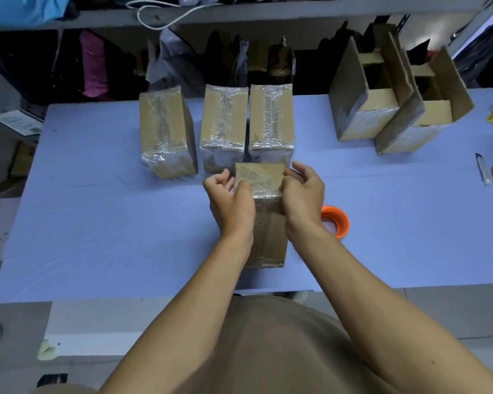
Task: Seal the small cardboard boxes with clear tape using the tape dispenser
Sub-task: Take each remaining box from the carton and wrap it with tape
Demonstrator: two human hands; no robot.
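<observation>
Box (264, 220) central on table (97, 223), just in front of three taped boxes (222, 123). Left hand (232, 200) and right hand (302, 191), fingers curled, pressing tape down on box top. Risk: wrinkles or lifted edge from uneven pressing; dispenser (335, 220) just right of box.

Head camera only: I'm looking forward and steeply down from above the desk (97, 223), wide-angle, close over the forearms. It's facing the shelf (268, 12) beyond the far edge, wearer's torso filling the bottom.
</observation>
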